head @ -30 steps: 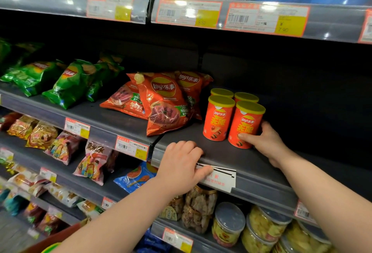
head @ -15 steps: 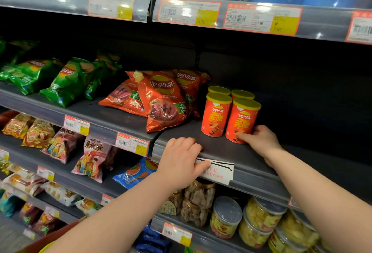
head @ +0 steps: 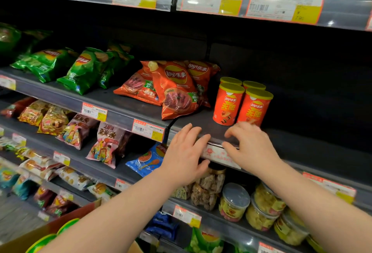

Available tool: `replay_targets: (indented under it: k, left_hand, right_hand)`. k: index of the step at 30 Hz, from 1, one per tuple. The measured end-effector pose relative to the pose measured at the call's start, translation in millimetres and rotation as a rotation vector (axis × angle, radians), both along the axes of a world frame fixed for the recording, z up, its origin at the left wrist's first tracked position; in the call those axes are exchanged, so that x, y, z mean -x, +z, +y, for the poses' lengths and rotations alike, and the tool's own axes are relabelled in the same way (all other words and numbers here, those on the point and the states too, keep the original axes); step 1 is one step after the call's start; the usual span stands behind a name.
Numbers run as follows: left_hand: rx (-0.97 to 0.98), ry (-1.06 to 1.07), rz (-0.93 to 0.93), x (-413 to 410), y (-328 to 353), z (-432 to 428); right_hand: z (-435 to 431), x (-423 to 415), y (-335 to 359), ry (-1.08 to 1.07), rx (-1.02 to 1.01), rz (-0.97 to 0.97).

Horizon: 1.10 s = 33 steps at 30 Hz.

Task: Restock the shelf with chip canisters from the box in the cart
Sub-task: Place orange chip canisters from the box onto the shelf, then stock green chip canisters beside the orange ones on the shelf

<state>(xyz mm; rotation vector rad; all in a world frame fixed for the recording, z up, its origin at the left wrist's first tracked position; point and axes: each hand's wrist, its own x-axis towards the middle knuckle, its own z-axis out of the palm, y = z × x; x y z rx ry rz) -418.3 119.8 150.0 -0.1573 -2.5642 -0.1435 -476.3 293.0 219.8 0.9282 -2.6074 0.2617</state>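
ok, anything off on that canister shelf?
The white label on the shelf rail, between the left hand and the right hand, looks loosely seated, unlike the orange-framed price tags. The four chip canisters stand upright.

We are seeing green chip bags (head: 84,69) lying just left of orange chip bags (head: 175,89) (both heaps slumping). Lower down, pink snack bags (head: 106,144) are leaning beside a blue bag (head: 149,158), with clear tubs (head: 234,202) sitting further right.
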Motion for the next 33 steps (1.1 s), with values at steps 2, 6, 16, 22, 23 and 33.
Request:
replay_targets:
  k: [2, 6, 16, 22, 23, 33]
  left_hand:
    - [-0.011, 0.028, -0.020, -12.6, -5.2, -6.6]
    - [-0.036, 0.039, -0.091, -40.2, -24.7, -26.9]
    - [-0.046, 0.387, -0.658, -129.3, -91.4, -76.3]
    - [-0.127, 0.549, -0.825, -191.2, -132.1, -99.0]
    - [-0.144, 0.570, -0.848, -201.3, -137.4, -101.6]
    - [-0.250, 0.701, -0.986, -277.0, -170.4, -114.9]
  right_hand:
    - [-12.4, -11.8, -8.7, 0.110, -0.019, 0.083]
    - [-38.5, -35.4, -29.3, 0.249, -0.045, 0.070]
    - [-97.7, -74.2, -101.9, 0.442, -0.308, -0.172]
    - [-132.4, -101.3, -153.1, 0.509, -0.497, -0.322]
    - [-138.7, -106.5, -159.8, 0.521, -0.525, -0.342]
    - [-184.3, -147.0, -226.3, 0.537, -0.731, -0.537]
